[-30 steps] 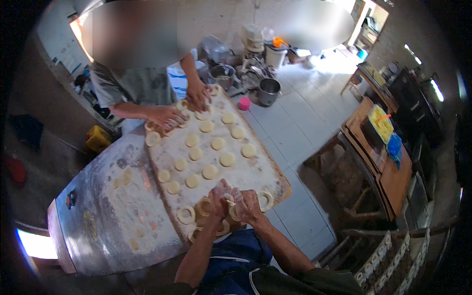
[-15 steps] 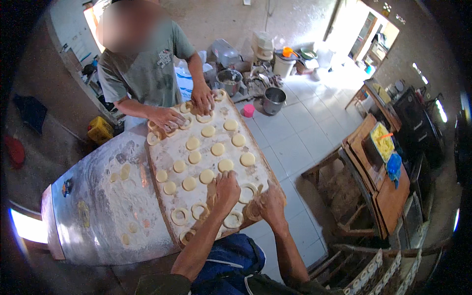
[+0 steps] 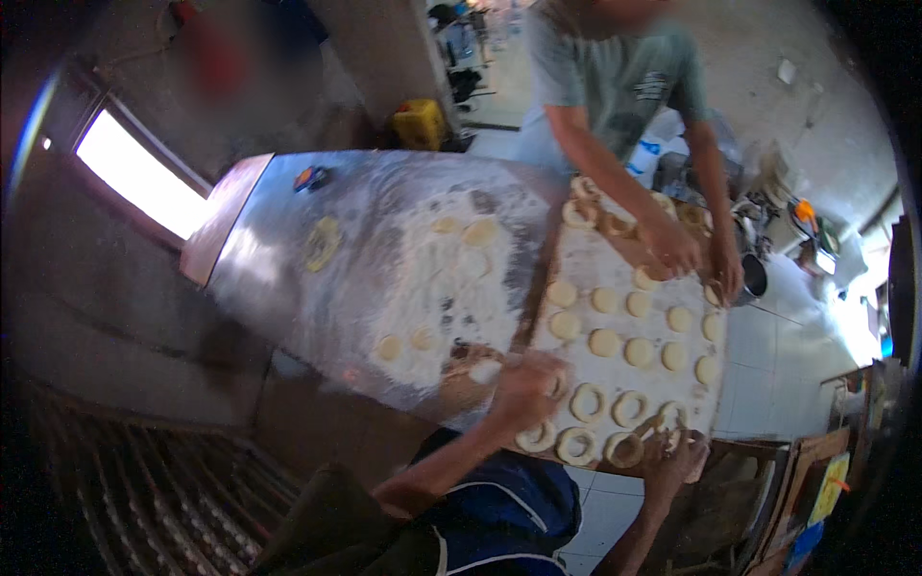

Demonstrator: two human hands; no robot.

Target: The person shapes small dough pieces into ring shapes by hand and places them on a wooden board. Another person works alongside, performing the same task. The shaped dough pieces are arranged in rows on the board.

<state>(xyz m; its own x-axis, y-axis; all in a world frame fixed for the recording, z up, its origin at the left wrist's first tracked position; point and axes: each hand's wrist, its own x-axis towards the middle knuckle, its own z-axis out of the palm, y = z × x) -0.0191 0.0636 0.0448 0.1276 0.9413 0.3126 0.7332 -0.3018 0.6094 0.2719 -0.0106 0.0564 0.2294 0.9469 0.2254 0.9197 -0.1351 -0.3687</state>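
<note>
- Currently, the left hand of the person is above the border between the metal desk and the floured board; its fingers are bent and blurred, so I cannot tell if it grasps something.
- The right hand is at the near right corner of the board, with the fingers bent over a dough ring; I cannot tell whether they grip it or only touch it.
- Between the two hands, more rings lie flat on the board, for example one nearby ring and, to its right, another ring.
- Beyond these, the middle of the board carries round dough discs, placed well apart in rough rows.
- At the far side, a co-worker in a grey shirt bends over the board. One hand of this co-worker is above it near a disc, and the other is at the right edge.
- Left of the board, white flour is spread on the desk, with several small flat dough pieces in it.
- Behind the desk, a yellow container stands on the floor, and a metal pot is to the right of the co-worker.
</note>
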